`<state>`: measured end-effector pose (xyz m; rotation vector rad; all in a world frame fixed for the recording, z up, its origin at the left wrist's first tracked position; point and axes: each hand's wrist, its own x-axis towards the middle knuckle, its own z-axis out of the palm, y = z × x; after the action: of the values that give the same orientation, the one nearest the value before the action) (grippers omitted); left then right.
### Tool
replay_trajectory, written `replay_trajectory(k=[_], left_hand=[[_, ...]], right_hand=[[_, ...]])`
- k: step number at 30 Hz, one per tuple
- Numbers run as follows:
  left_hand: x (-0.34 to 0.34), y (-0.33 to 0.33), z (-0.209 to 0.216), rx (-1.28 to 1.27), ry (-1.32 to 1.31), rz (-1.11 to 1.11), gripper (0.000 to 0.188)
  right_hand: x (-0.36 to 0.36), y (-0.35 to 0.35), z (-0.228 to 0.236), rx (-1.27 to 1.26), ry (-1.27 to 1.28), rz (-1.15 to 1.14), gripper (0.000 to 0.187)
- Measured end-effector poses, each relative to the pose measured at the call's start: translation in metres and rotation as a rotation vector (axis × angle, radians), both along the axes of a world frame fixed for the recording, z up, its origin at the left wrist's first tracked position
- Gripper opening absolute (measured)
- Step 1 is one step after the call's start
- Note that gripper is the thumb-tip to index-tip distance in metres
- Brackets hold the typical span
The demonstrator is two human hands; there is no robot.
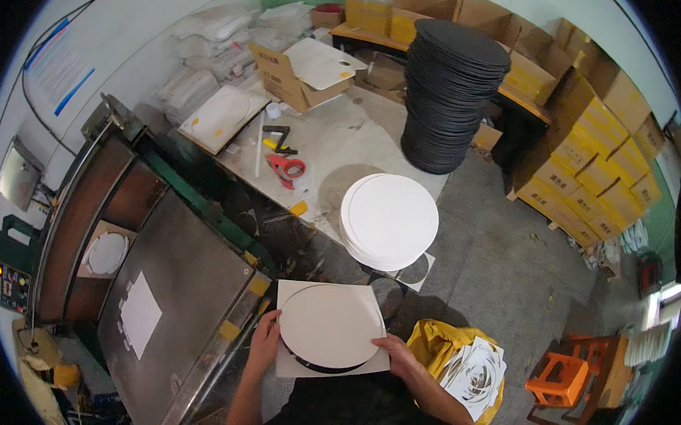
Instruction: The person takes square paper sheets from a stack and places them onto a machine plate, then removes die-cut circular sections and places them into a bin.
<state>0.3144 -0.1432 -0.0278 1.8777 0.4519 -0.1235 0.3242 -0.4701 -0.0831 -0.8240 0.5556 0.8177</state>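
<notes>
In front of my body I hold a square white sheet (286, 368) with a large round cut in it. The white disc (332, 326) sits within the cut, and a dark crescent gap shows along its lower edge. My left hand (265, 342) is closed on the left side of the sheet, thumb on top. On the right side, my right hand (399, 353) pinches the sheet, its thumb at the disc's edge. Just beyond, a stack of white discs (389, 221) stands at the table's near corner.
At left is a machine with a flat dark bed (182, 281) bearing a white sheet (140, 315). A tall stack of black discs (448, 96) stands on the table (359, 126), near a red tape dispenser (288, 170). A yellow bag (430, 336) of cut scraps, orange stools (557, 380) and cartons (586, 166) are at right.
</notes>
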Motion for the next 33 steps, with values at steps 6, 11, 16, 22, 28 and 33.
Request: replay_trajectory(k=[6, 11, 16, 22, 28, 33], left_hand=[[-0.024, 0.005, -0.076, -0.286, 0.296, 0.218, 0.042], [-0.007, -0.019, -0.010, -0.513, 0.389, 0.308, 0.081], [0.009, -0.024, -0.030, -0.702, 0.415, -0.010, 0.049], [0.068, -0.037, 0.002, -0.541, 0.229, -0.284, 0.043], [0.169, -0.057, 0.016, -0.865, -0.049, -0.193, 0.041], [0.234, -0.127, -0.024, -1.018, -0.059, -0.023, 0.042]], right_hand=[[0.008, -0.001, -0.035, 0.060, 0.066, 0.091, 0.041], [0.017, 0.011, -0.056, -0.019, -0.039, 0.140, 0.037], [0.019, -0.019, -0.050, -0.152, -0.137, 0.089, 0.032], [-0.008, -0.101, -0.012, -0.370, -0.184, -0.163, 0.030], [-0.078, -0.261, -0.007, -1.275, -0.328, -0.421, 0.035], [-0.109, -0.292, 0.038, -1.826, -0.309, -0.372, 0.026]])
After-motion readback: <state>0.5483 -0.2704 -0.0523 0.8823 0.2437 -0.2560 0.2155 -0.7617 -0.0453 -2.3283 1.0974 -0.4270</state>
